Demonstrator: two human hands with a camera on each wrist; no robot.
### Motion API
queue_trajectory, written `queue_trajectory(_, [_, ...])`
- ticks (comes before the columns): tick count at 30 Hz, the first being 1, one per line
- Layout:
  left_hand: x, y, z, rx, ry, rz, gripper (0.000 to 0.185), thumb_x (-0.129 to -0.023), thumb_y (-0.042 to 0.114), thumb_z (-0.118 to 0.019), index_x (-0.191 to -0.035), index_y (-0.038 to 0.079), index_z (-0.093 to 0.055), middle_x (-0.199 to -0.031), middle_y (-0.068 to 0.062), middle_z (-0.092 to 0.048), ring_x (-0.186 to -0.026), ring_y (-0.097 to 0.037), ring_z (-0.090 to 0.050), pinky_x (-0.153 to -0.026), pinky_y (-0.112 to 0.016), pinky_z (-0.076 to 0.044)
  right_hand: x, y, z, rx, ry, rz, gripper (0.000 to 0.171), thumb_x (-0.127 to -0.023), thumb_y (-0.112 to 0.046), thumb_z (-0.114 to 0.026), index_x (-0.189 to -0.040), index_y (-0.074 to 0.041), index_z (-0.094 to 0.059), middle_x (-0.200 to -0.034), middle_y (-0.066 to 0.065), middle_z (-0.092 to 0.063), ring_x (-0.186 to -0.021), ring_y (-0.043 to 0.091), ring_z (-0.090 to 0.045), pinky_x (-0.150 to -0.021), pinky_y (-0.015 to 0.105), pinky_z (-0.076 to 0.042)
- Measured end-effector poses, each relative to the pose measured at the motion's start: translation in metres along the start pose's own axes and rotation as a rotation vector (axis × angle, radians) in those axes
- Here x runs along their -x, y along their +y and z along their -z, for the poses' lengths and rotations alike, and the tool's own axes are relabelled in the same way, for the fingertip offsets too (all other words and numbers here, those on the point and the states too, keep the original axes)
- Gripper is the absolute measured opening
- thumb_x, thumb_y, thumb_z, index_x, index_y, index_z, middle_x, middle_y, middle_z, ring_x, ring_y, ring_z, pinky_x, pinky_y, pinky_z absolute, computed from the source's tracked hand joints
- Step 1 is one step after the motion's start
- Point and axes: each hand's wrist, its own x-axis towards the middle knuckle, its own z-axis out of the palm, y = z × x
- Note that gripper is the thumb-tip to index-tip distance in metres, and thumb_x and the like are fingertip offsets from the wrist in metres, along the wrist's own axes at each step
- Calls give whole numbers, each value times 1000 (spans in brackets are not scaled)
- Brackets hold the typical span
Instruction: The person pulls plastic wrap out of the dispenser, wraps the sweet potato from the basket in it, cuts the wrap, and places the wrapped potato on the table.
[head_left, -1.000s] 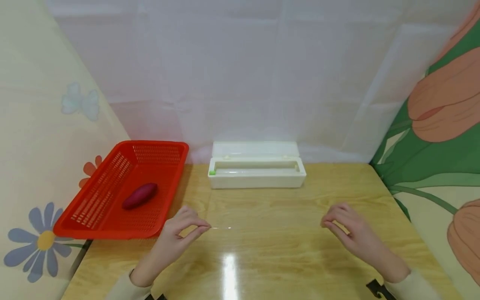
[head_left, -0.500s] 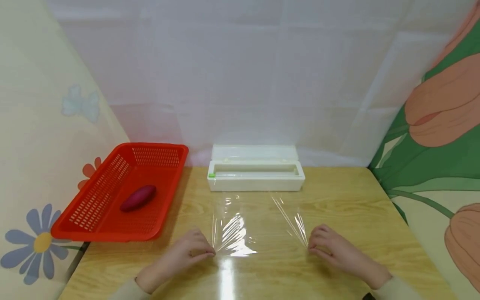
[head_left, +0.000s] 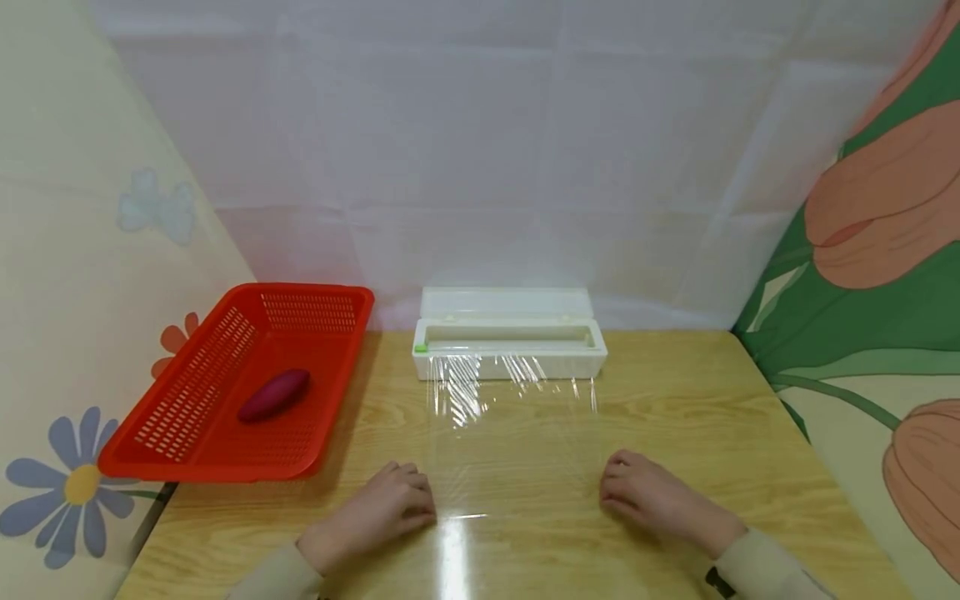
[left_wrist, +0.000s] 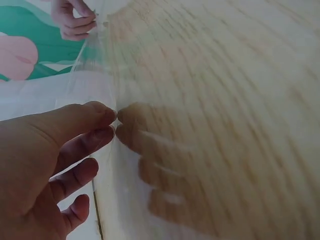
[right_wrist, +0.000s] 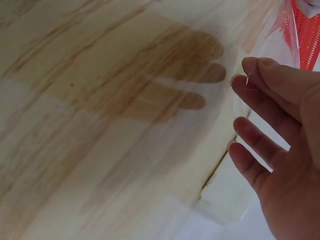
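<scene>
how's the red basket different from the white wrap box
The red basket is perforated, tilted, overhanging the table's left edge, and holds a purple sweet potato. The white box is solid, sits flat at the back, and feeds clear film. Both are open-topped and rectangular.

One red basket (head_left: 187, 433), one sweet potato (head_left: 274, 395), one wrap dispenser (head_left: 508, 346), two hands

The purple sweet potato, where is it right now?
In the head view the purple sweet potato lies inside the red plastic basket at the table's left edge, left of the white film dispenser box.
</scene>
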Motion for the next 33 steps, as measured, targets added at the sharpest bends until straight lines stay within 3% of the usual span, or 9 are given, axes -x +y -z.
queue_trajectory(8, [6,1,-5,21,26,46,4,-89,26,-82,-87,27,-78,-87,21,-63,-83,-1,-50,-74,-24,-41,-3,-1,3,-45,-154,-127,9,-99,-17,-71,-92,-24,-72,-95,-17,-63,-90,3,-56,-78,29,-54])
queue_trajectory(12, [10,2,-4,15,40,63,4,-90,26,-81,-88,28,-79,-88,21,-63,-84,-1,-50,-76,-28,-44,-4,-2,6,-40,-145,-131,11,-101,-18,-70,-92,-24,-72,-92,-18,-63,-87,2,-55,-75,29,-52])
queue_trajectory(17, [13,6,0,3,25,49,5,-94,27,-77,-91,26,-80,-90,19,-64,-87,-2,-50,-77,-29,-43,-1,-5,8,-35,-75,-102,7,-100,-15,-70,-97,-20,-74,-91,-16,-65,-85,3,-55,-73,28,-51])
queue_trajectory(24, [12,10,0,1,21,54,8,-99,28,-73,-93,25,-76,-91,18,-62,-88,-4,-50,-76,-30,-43,-6,-4,12,-147,-133,-319,19,-103,-17,-65,-119,-13,-74,-99,-8,-68,-85,1,-57,-73,29,-54])
queue_trajectory(33, [12,7,-7,-7,82,34,4,-94,23,-78,-92,25,-74,-89,19,-60,-86,-3,-49,-76,-26,-44,-7,4,3,-210,-151,-372,31,-96,-19,-75,-124,-7,-74,-104,-1,-76,-84,2,-60,-73,28,-54])
